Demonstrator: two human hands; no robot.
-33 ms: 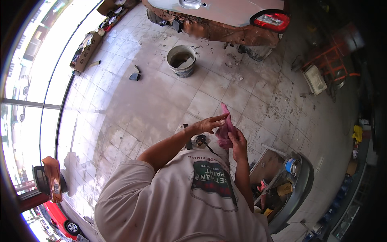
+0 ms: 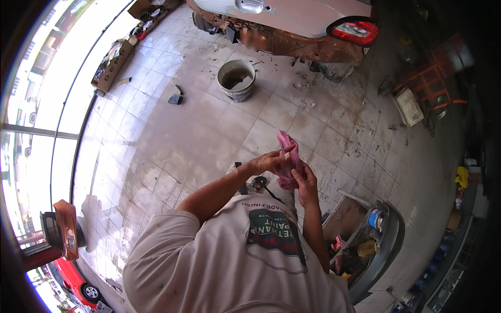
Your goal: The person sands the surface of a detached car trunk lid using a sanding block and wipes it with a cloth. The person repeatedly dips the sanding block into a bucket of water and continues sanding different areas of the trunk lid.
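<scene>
A crumpled pink cloth [image 2: 287, 171] is held up in front of my chest, above the tiled floor. My left hand [image 2: 268, 162] grips its left side near the top, fingers closed on the fabric. Lower down on the right, my right hand [image 2: 307, 182] pinches the cloth between thumb and fingers. The cloth's upper end sticks up past both hands. Part of it is hidden behind the fingers.
Ahead stands a whitish bucket [image 2: 236, 93] with murky liquid. Beyond it is a car's rear end with a red tail light [image 2: 355, 31]. A dark bumper [image 2: 392, 235] and a box of tools lie at my right. An orange metal frame [image 2: 425, 86] stands far right.
My left fingers, outstretched against the cloth before, have now closed on it. The cloth's upper end has shifted left and looks wider, and both hands have moved slightly.
</scene>
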